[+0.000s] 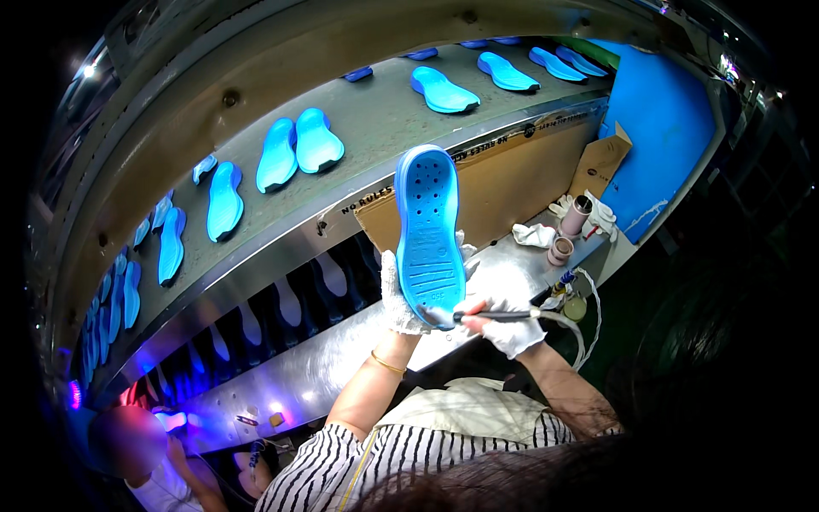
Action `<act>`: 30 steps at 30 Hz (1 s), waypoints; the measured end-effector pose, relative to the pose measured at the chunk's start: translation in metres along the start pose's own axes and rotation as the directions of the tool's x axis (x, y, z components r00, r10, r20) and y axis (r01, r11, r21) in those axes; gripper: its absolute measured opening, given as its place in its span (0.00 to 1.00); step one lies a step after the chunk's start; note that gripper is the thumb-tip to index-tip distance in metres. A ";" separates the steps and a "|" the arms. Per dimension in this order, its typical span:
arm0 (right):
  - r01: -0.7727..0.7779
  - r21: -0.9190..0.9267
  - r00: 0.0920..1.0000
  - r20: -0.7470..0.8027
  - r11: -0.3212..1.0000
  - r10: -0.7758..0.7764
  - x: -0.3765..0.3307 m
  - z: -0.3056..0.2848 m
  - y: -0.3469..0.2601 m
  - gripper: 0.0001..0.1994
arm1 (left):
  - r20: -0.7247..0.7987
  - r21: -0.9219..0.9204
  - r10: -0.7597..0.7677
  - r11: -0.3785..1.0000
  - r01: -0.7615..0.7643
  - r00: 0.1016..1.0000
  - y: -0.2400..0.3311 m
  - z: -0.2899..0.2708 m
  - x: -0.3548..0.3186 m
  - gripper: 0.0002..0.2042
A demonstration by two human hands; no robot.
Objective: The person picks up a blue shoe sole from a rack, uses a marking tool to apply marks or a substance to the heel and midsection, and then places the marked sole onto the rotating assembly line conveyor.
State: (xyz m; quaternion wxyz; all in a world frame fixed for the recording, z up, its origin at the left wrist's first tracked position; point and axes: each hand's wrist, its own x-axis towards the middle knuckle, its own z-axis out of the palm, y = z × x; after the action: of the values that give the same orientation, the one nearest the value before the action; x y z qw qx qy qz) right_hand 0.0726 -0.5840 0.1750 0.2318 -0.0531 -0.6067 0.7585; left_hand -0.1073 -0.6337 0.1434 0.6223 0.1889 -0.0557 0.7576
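A bright blue shoe sole stands tilted up in front of me, its inner face toward me, with holes near the toe and ridges at the heel. My left hand, in a white glove, is closed around its heel end from the left and behind; some fingers are hidden by the sole. My gloved right hand, with bare fingertips, grips a dark-handled brush joined to a pale hose. The brush's tip meets the lower heel edge of the sole.
Several blue soles lie on a conveyor belt. A cardboard sheet leans below its edge. Two cups and white gloves sit on the metal bench. Shoe parts fill the space beneath. A co-worker sits lower left.
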 end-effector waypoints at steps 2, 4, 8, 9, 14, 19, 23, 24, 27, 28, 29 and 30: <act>0.044 -0.071 0.995 -0.081 0.997 -0.050 0.000 -0.004 -0.001 0.07 | 0.007 -0.033 -0.011 0.999 0.011 1.000 0.003 0.011 -0.004 0.39; 0.186 0.231 0.981 0.000 0.955 -0.191 0.003 -0.008 0.017 0.08 | -0.006 -0.064 -0.054 0.997 0.053 0.999 0.002 0.032 0.001 0.39; 0.068 -0.310 0.996 0.070 0.948 -0.048 -0.001 -0.001 -0.012 0.08 | -0.069 0.157 -0.037 0.986 0.047 0.997 0.004 0.068 -0.010 0.39; 0.072 -0.247 0.997 0.047 0.966 -0.062 0.002 -0.005 -0.007 0.08 | -0.074 0.164 -0.050 0.985 0.061 0.996 0.005 0.068 -0.009 0.39; -0.013 -0.103 0.996 0.089 0.995 0.022 -0.001 -0.017 0.003 0.08 | -0.089 0.195 -0.104 0.974 0.119 0.991 0.011 0.071 -0.001 0.39; -0.168 0.037 0.974 0.159 0.985 0.160 -0.008 -0.012 0.002 0.06 | 0.061 -0.013 -0.212 0.977 0.213 0.975 0.014 0.063 -0.003 0.39; 0.004 -0.046 1.000 0.030 0.999 -0.003 -0.002 0.001 -0.018 0.07 | 0.034 0.006 -0.169 0.986 0.168 0.985 0.019 0.059 -0.007 0.38; 0.064 -0.134 0.998 0.017 0.989 -0.062 0.001 0.003 -0.025 0.07 | 0.030 0.014 -0.164 0.987 0.163 0.986 0.020 0.060 -0.006 0.38; 0.186 -0.501 0.982 0.061 0.845 -0.180 0.005 -0.002 -0.007 0.07 | -0.096 0.239 -0.133 0.959 0.153 0.986 0.020 0.074 0.001 0.37; 0.126 -0.349 0.992 0.019 0.929 -0.128 0.003 0.008 -0.007 0.05 | -0.158 0.347 -0.096 0.926 0.147 0.983 0.020 0.082 0.000 0.37; -0.043 -0.257 0.996 0.063 0.966 0.061 0.002 0.009 -0.007 0.05 | -0.157 0.379 -0.085 0.915 0.139 0.984 0.016 0.090 -0.001 0.37; -0.218 -0.172 0.962 0.128 0.961 0.241 0.001 0.010 -0.007 0.05 | -0.181 0.364 -0.069 0.922 0.133 0.981 0.017 0.092 -0.002 0.36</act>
State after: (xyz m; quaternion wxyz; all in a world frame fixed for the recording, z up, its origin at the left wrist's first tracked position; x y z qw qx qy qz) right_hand 0.0704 -0.5914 0.1843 0.0917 -0.0849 -0.6695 0.7322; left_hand -0.1039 -0.6685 0.2303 0.6155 0.2435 0.1514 0.7341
